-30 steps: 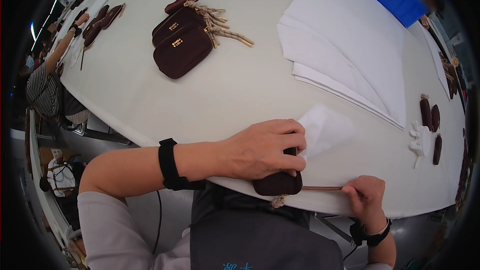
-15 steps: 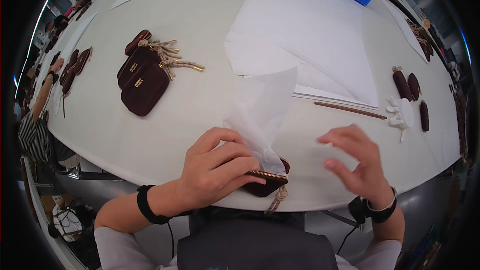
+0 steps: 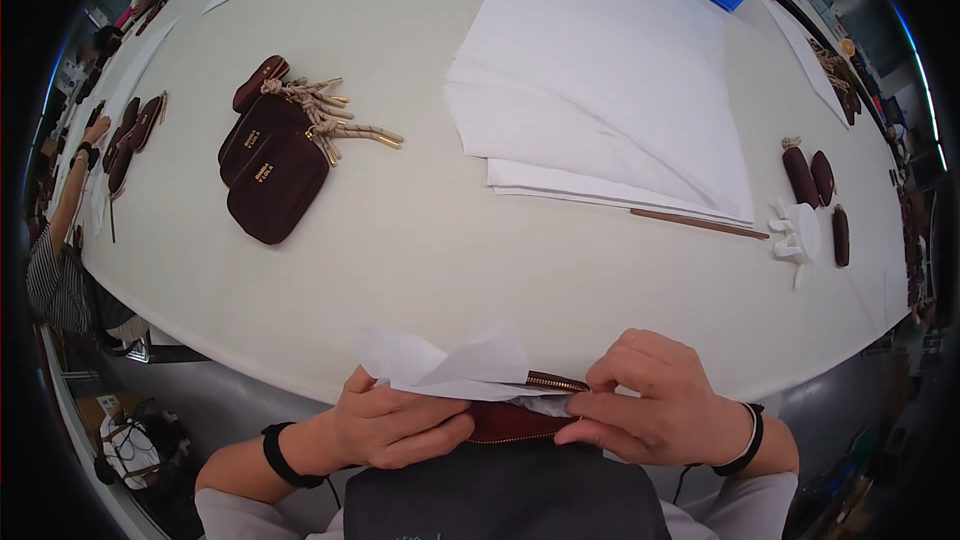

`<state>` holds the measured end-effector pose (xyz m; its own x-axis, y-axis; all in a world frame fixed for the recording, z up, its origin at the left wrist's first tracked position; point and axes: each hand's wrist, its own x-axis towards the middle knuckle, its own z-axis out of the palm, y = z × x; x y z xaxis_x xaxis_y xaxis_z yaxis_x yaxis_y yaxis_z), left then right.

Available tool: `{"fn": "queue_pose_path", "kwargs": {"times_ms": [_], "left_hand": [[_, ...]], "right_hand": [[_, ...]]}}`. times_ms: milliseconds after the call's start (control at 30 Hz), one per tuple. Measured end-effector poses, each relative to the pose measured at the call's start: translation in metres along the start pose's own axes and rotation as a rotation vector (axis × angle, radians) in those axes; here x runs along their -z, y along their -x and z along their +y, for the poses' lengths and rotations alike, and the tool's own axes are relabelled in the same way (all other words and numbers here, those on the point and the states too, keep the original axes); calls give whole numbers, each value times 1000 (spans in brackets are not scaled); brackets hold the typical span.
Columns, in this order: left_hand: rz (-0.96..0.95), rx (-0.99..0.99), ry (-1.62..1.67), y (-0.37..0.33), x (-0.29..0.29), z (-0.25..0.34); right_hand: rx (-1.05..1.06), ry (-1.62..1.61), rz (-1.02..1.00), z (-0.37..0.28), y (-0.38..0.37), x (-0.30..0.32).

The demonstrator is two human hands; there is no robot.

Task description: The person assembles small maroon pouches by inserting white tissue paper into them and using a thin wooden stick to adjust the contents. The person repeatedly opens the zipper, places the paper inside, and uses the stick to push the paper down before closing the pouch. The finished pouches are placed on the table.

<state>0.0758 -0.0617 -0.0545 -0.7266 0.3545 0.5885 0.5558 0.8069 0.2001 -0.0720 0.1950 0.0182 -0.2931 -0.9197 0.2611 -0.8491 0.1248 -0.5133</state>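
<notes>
free: bare table (image 3: 420, 260) straight ahead of both hands' grip | ahead-left: stacked dark pouches (image 3: 268, 165) with tassels | ahead-right: white paper stack (image 3: 600, 80), thin brown stick (image 3: 700, 224) | far right: small pouches (image 3: 812, 180)

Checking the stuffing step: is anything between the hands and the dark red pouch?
Nothing visible: the left hand and right hand both grip the pouch directly, with white tissue paper sticking out of its open zipper.

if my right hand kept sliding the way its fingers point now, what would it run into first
Probably the left hand. The right hand points leftward along the dark red pouch, over the white tissue paper; both already touch it.
</notes>
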Motion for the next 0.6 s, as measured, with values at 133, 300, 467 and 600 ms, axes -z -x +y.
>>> {"fn": "queue_pose_path", "kwargs": {"times_ms": [133, 300, 467, 600], "left_hand": [[20, -39, -28, -5, -2, 1], [49, -27, -66, -9, -1, -3], [-36, 52, -13, -2, 3, -11], [-10, 32, 21, -9, -4, -3]], "right_hand": [[83, 177, 112, -6, -21, -12], [84, 198, 143, -15, -32, -25], [-116, -238, 34, 4, -3, -4], [-155, -184, -19, 0, 8, 0]]}}
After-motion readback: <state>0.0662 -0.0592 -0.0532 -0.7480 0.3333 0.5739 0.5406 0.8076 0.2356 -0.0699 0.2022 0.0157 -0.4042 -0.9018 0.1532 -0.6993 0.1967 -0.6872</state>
